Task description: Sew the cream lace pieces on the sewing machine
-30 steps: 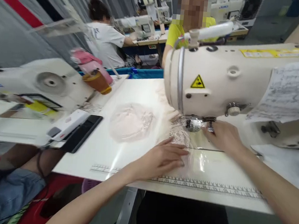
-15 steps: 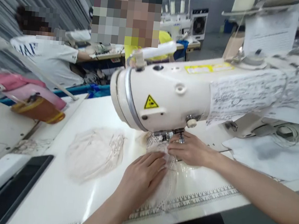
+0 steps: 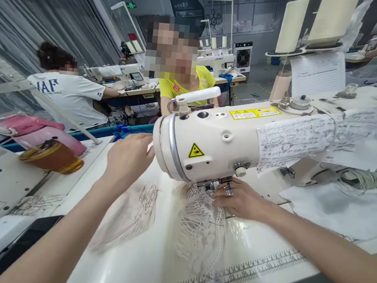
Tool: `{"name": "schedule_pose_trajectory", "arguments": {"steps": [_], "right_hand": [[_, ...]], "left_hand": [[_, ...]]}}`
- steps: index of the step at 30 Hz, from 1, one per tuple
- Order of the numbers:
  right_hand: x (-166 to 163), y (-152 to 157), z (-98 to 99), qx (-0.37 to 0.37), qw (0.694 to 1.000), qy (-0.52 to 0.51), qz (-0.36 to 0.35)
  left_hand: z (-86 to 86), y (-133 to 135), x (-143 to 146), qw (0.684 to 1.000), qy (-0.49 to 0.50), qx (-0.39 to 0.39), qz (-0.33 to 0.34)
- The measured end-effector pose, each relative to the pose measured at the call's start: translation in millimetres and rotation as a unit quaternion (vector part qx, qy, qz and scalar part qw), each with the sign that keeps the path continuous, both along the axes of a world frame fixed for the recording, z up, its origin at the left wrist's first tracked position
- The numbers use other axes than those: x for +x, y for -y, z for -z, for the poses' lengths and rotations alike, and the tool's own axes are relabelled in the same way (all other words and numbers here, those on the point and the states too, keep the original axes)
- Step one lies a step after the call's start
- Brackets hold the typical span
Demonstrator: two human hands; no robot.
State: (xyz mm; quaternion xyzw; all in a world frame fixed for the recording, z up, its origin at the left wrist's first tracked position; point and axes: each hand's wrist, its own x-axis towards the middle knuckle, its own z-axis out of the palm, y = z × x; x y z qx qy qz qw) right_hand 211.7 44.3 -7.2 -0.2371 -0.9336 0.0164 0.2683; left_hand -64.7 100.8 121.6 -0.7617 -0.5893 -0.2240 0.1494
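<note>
My left hand (image 3: 129,157) is raised at the left end of the sewing machine head (image 3: 208,139). Its fingers are curled, the tips partly hidden, and what they hold cannot be made out. Beside the needle and presser foot (image 3: 216,185), my right hand (image 3: 241,200) has its bent fingers on the edge of a sheer white lace fabric (image 3: 200,231). That lace runs from under the foot toward the table's front edge. Below my left forearm lies another pale, sheer fabric piece (image 3: 131,216), partly covered by the arm.
A printed ruler (image 3: 239,273) follows the front edge. An amber cup (image 3: 54,155) and a pink bottle (image 3: 43,129) stand left, above a dark flat device (image 3: 33,229). White cloth (image 3: 339,205) lies right. Two people sit beyond, one in yellow (image 3: 183,85), one in white (image 3: 66,94).
My left hand has left the lace and moved up and left to the machine head's end, uncovering the lace. My right hand stays by the needle. The camera view has tilted upward.
</note>
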Motion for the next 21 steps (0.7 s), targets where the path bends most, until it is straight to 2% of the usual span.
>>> {"name": "schedule_pose_trajectory", "arguments": {"steps": [3,5,8,10,12,15,17,19,21], "right_hand": [[1,1,0.2,-0.006,1.0,0.0,-0.003],[1,2,-0.6,-0.008,1.0,0.0,0.0],[0,4,-3.0,-0.008,1.0,-0.002,0.004],[-1,5,-4.2,-0.003,1.0,-0.009,0.002],[-1,5,-4.5,0.004,1.0,-0.016,0.0],[-2,3,-3.7,0.01,1.0,-0.014,0.002],[-2,3,-3.6,0.005,1.0,-0.008,-0.001],[-1,3,-3.7,0.012,1.0,-0.012,0.001],[1,3,-3.7,0.028,1.0,-0.012,-0.001]], "left_hand": [[30.7,30,7,0.999,-0.016,-0.026,0.019],[52.8,47,14,0.994,-0.041,-0.072,0.071],[74.7,52,22,0.982,-0.072,-0.134,0.113],[77.9,43,24,0.985,-0.077,-0.117,0.099],[73.6,35,23,0.991,-0.076,-0.076,0.074],[66.6,45,27,0.994,-0.077,-0.042,0.059],[69.6,67,37,0.991,-0.079,-0.051,0.093],[79.0,93,52,0.978,-0.073,-0.066,0.182],[90.9,113,65,0.968,-0.069,-0.075,0.23]]}}
